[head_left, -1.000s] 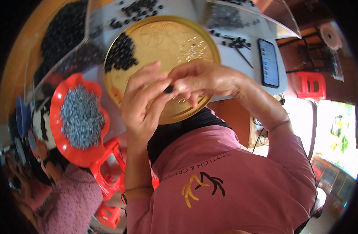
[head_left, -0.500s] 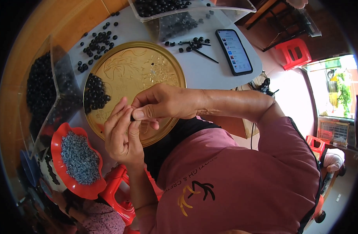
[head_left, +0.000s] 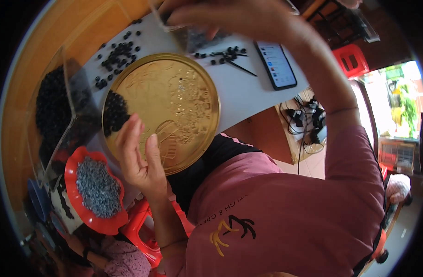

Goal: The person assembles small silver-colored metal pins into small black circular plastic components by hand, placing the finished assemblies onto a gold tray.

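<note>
the left hand (head_left: 140,159) is held open above the near left edge of the round gold tray (head_left: 174,106), palm turned toward the tray, fingers spread and slightly curled. nothing is seen pinched in this grip; the fingertips lie close to the pile of black beads (head_left: 114,113) heaped at the tray's left rim, but contact cannot be confirmed.

the right hand (head_left: 225,16) is raised at the top of the view, beyond the far rim of the tray. its grip is closed on the edge of a clear plastic container (head_left: 193,37), which is held tilted above the white worktop (head_left: 244,92). dark beads are visible through the container wall. the fingertips themselves are partly cut off by the frame edge.

the tray rests flat on the worktop, its embossed surface mostly bare except for the bead pile at the left and one single bead near the centre.

loose black beads (head_left: 117,53) are scattered on the worktop beyond the tray's left side. a smaller cluster with thin dark sticks (head_left: 227,57) lies just past the far rim. a phone (head_left: 276,64) lies face up on the worktop, to the right of that cluster.

a clear bin of black beads (head_left: 52,111) stands to the left of the tray. a red scalloped bowl (head_left: 94,189) filled with small grey pieces sits at lower left, near the left wrist.
</note>
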Demonstrator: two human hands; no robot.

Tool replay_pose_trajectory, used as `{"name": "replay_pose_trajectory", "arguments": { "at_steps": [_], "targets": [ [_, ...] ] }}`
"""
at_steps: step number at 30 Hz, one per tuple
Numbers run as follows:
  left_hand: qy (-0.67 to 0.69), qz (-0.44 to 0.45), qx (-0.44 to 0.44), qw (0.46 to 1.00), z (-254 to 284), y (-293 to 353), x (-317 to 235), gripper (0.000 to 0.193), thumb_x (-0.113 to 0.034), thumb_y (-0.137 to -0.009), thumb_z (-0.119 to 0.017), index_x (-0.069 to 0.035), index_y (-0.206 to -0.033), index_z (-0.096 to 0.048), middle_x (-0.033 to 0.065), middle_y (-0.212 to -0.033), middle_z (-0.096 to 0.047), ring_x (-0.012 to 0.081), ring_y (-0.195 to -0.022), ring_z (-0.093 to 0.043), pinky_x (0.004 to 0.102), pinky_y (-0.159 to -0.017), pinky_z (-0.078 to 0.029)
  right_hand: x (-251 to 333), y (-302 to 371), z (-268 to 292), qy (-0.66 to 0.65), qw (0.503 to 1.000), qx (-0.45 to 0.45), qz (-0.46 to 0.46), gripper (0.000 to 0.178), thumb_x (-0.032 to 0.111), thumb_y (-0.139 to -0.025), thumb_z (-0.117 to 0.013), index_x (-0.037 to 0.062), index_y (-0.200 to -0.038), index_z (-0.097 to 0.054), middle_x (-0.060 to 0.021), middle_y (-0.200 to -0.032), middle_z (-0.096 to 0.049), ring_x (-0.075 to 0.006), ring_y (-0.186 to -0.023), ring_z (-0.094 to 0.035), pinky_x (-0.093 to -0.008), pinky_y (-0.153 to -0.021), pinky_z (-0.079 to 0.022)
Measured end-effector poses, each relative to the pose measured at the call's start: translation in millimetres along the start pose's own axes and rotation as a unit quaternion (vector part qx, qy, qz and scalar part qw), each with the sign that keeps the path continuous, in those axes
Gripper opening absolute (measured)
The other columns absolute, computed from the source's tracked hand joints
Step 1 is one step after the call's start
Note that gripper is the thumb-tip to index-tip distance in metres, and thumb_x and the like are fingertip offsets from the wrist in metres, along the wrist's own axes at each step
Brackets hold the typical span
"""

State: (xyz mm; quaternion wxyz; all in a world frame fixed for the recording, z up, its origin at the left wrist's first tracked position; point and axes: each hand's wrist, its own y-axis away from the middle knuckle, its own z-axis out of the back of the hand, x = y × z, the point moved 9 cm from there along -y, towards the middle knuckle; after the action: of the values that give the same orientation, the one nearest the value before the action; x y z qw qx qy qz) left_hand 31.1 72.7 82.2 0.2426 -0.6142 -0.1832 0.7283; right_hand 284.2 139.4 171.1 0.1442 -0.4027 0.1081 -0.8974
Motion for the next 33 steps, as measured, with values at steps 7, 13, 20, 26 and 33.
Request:
{"name": "replay_pose_trajectory", "arguments": {
  "at_steps": [7,13,20,26,33],
  "targets": [
    [-0.056,-0.031,0.1,0.993,1,-3,-9,0.025,0.007,-0.085,-0.068,0.0,-0.11,-0.069,0.015,-0.108,-0.069,0.0272,-0.1,-0.068,0.0325,-0.087,-0.053,10,-17,112,0.217,0.953,-0.19,0.091,0.034,0.009,-0.092,-0.067,0.0018,-0.126,-0.063,-0.002,-0.089,-0.064,-0.0068,-0.077,-0.057,-0.0217,-0.069,-0.048],
    [-0.133,-0.047,0.116,0.983,50,-15,-28,0.022,0.002,-0.085,-0.072,0.0,-0.106,-0.069,0.0131,-0.099,-0.069,0.0267,-0.088,-0.069,0.0336,-0.074,-0.055,29,2,10,0.013,0.999,0.004,0.044,0.026,0.016,-0.099,-0.062,0.0084,-0.123,-0.067,0.0002,-0.107,-0.069,-0.005,-0.087,-0.06,-0.0221,-0.073,-0.048],
    [-0.35,0.097,0.072,0.929,177,-35,-5,0.025,-0.013,-0.089,-0.07,0.0,-0.11,-0.068,0.0135,-0.101,-0.068,0.0264,-0.093,-0.067,0.0332,-0.084,-0.051,90,-10,-149,-0.124,0.967,0.195,0.106,0.027,0.014,-0.095,-0.064,0.0045,-0.12,-0.066,-0.007,-0.105,-0.069,-0.0157,-0.091,-0.065,-0.03,-0.08,-0.053],
    [-0.439,0.208,0.146,0.861,230,-14,20,0.057,-0.027,-0.078,-0.08,-0.003,-0.126,-0.061,0.0148,-0.119,-0.062,0.0316,-0.111,-0.061,0.0384,-0.095,-0.047,145,-25,-242,-0.046,0.927,0.209,0.307,0.033,0.015,-0.087,-0.068,0.0047,-0.118,-0.067,-0.0146,-0.117,-0.066,-0.0308,-0.101,-0.066,-0.0444,-0.091,-0.051],
    [-0.459,0.161,0.225,0.844,217,4,24,0.069,-0.021,-0.072,-0.082,-0.007,-0.134,-0.055,0.012,-0.131,-0.056,0.0314,-0.121,-0.055,0.038,-0.101,-0.045,165,-33,-320,0.193,0.849,0.295,0.394,0.046,0.014,-0.08,-0.075,0.0067,-0.124,-0.062,-0.0141,-0.109,-0.064,-0.0344,-0.105,-0.063,-0.0468,-0.091,-0.05]
  ]
}}
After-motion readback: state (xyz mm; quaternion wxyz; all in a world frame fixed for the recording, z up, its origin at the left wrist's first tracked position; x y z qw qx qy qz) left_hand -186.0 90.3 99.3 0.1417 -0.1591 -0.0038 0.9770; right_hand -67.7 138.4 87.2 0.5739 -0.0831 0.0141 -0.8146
